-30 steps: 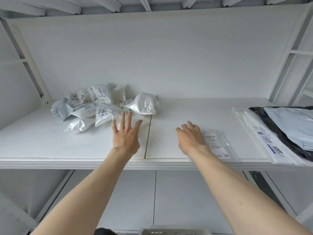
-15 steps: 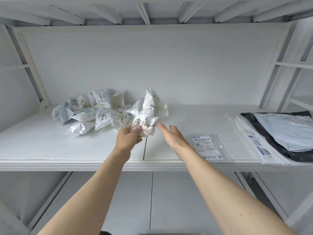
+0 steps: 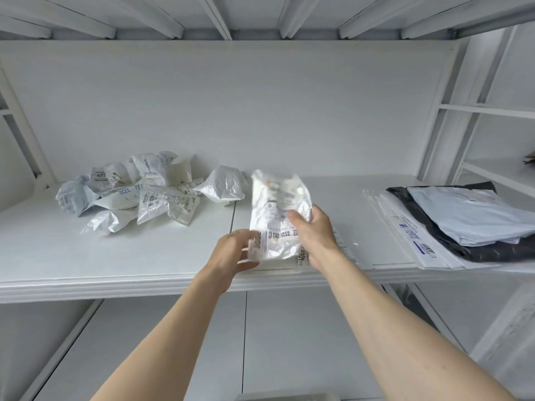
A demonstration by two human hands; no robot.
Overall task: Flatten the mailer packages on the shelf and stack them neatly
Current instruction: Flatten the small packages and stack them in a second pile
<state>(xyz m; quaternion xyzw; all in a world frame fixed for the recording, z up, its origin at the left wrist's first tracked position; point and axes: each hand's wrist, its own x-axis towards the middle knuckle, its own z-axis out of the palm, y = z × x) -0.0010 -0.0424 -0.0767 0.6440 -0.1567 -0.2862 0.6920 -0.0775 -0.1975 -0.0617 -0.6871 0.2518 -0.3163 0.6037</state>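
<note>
Left hand: the left hand (image 3: 231, 251) sits just above the front edge of the shelf (image 3: 144, 256); its fingers curl round the lower left corner of the held mailer (image 3: 278, 218), pinching it; the fingertips are blurred
Right hand: the right hand (image 3: 314, 230) grips the same mailer on its right side, thumb laid across the face
Held mailer: a crinkled silvery-white bag with printed labels, held up over the middle of the shelf, its top blurred
Flat mailer: a flattened mailer (image 3: 341, 247) lies on the shelf beneath the right wrist, mostly hidden
Flat stack: at the right end, the stack of flat mailers (image 3: 451, 224), white, black and pale blue
Crumpled pile: farther back on the left, the pile of crumpled mailers (image 3: 139, 195) near the back wall; one white crumpled bag (image 3: 224, 185) sits just right of it
</note>
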